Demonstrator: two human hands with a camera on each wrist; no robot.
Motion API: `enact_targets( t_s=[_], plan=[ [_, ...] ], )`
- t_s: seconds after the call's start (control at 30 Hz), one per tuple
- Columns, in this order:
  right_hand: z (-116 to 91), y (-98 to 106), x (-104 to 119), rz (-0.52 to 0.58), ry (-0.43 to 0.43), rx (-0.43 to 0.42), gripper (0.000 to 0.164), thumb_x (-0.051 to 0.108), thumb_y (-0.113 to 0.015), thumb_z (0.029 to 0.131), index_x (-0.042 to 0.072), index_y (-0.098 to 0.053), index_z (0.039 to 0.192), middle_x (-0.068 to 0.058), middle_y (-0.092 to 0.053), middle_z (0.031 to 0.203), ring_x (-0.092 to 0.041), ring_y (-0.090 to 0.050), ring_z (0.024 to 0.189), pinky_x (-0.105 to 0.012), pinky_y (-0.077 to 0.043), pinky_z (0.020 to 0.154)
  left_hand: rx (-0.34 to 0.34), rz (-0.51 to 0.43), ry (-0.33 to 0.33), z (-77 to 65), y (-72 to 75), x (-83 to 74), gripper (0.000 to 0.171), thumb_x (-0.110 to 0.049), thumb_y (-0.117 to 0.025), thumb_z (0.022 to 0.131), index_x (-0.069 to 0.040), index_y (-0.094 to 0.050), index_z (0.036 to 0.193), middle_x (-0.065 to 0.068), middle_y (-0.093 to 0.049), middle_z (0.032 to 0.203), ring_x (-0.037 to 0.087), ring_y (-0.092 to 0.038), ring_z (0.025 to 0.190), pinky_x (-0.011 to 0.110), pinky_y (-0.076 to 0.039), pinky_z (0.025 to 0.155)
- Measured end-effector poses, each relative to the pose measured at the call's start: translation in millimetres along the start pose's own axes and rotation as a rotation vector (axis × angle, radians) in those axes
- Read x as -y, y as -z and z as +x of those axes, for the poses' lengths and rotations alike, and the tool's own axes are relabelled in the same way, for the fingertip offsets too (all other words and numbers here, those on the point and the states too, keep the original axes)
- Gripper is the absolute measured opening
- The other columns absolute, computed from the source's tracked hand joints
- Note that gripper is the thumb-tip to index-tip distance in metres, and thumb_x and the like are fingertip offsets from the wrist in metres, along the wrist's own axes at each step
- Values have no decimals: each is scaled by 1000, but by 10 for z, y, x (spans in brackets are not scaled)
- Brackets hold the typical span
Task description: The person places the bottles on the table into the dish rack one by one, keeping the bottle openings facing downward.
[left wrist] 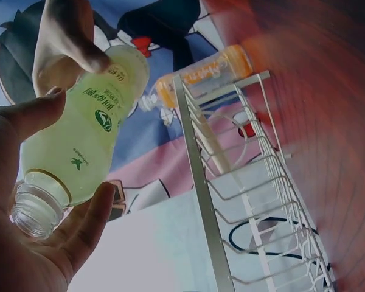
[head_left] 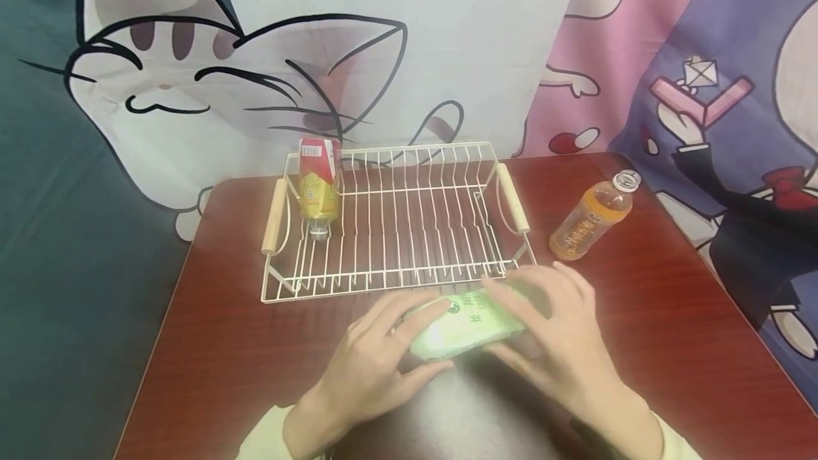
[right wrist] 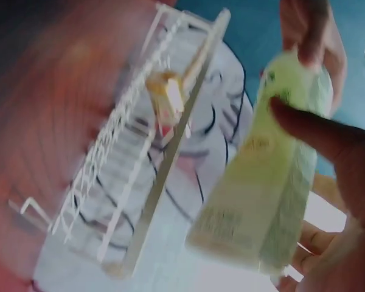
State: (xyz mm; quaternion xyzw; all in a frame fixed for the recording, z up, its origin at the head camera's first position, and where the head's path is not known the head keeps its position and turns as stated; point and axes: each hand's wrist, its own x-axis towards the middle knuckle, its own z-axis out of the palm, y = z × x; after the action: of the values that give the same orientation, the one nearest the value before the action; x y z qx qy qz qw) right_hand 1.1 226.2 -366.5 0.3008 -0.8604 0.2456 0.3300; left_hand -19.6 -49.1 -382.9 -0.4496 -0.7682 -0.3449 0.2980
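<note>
A pale green plastic bottle (head_left: 469,325) lies sideways between both hands, in front of the rack. My left hand (head_left: 373,360) holds its neck end, thumb and fingers around it. The clear threaded mouth (left wrist: 36,213) shows no cap in the left wrist view. My right hand (head_left: 562,339) grips the base end, thumb on one side and fingers on the other. In the right wrist view the green bottle (right wrist: 255,176) is blurred, with its base towards the camera.
A white wire dish rack (head_left: 396,275) with wooden handles stands behind the hands. A red and yellow bottle (head_left: 319,187) sits neck-down in its left end. Right of the rack, an orange-labelled bottle (head_left: 591,218) stands on the reddish table (head_left: 217,346). Cartoon-printed cloth (head_left: 409,55) hangs behind.
</note>
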Motion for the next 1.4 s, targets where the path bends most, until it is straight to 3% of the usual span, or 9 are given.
enact_targets(
  t_s=[0.13, 0.23, 0.37, 0.5, 0.7, 0.8, 1.07, 1.27, 1.4],
  plan=[
    [-42, 131, -77, 132, -174, -167, 94, 71, -80, 92, -7, -67, 143, -22, -67, 141, -29, -57, 136, -33, -30, 125, -74, 7, -13, -1, 44, 44, 69, -32, -96, 85, 0, -71, 140, 16, -72, 132, 29, -73, 115, 38, -63, 99],
    [-141, 190, -116, 533, -350, -319, 82, 27, -91, 96, -10, -52, 158, -19, -63, 153, -24, -55, 144, -29, -39, 122, -142, 5, -37, 9, 63, 68, 62, -33, -93, 90, 3, -72, 136, 19, -73, 129, 33, -74, 111, 40, -63, 99],
    [-238, 211, -138, 1151, -522, -452, 83, -29, -59, 93, -4, -35, 169, -24, -57, 158, -30, -58, 146, -32, -49, 119, -231, 7, -81, 43, 74, 90, 53, -34, -87, 97, 7, -74, 128, 23, -74, 124, 37, -74, 107, 41, -63, 100],
    [-283, 169, -114, 1371, -711, -378, 73, -16, -51, 106, -1, -27, 173, -24, -53, 163, -28, -63, 143, -34, -54, 114, -305, -10, -119, 83, 76, 100, 48, -33, -82, 103, 10, -75, 122, 26, -74, 119, 39, -74, 104, 41, -63, 100],
    [-241, 13, 24, 1510, -785, -231, 65, -5, -56, 109, 2, -34, 169, -14, -63, 156, -20, -68, 136, -37, -54, 116, -369, -38, -143, 113, 61, 95, 47, -30, -84, 101, 13, -74, 118, 29, -73, 117, 40, -73, 103, 38, -62, 104],
    [-133, -27, 107, 1493, -768, -257, 61, -9, -51, 107, 2, -35, 164, -8, -73, 138, -16, -73, 124, -37, -58, 110, -383, -46, -144, 117, 42, 87, 48, -30, -84, 101, 13, -74, 118, 30, -73, 117, 40, -73, 103, 37, -62, 104],
    [99, -45, 220, 1468, -766, -386, 75, -18, -47, 101, 5, -29, 170, -8, -73, 133, -14, -74, 114, -31, -63, 98, -388, -64, -114, 94, 21, 84, 52, -31, -85, 100, 15, -71, 119, 29, -71, 116, 39, -73, 103, 35, -61, 104],
    [216, -72, 247, 1390, -722, -391, 83, -26, -46, 95, 6, -30, 169, -18, -51, 160, -19, -64, 130, -29, -60, 102, -332, -58, -15, 24, -21, 54, 58, -36, -87, 98, 13, -68, 122, 26, -69, 120, 37, -71, 106, 34, -60, 107],
    [340, -80, 258, 1314, -701, -371, 86, -28, -50, 91, 6, -34, 168, -18, -54, 157, -18, -66, 129, -28, -60, 104, -279, -71, 90, -44, -56, 17, 65, -38, -89, 95, 12, -63, 126, 24, -65, 124, 37, -69, 110, 31, -57, 111]
  ],
)
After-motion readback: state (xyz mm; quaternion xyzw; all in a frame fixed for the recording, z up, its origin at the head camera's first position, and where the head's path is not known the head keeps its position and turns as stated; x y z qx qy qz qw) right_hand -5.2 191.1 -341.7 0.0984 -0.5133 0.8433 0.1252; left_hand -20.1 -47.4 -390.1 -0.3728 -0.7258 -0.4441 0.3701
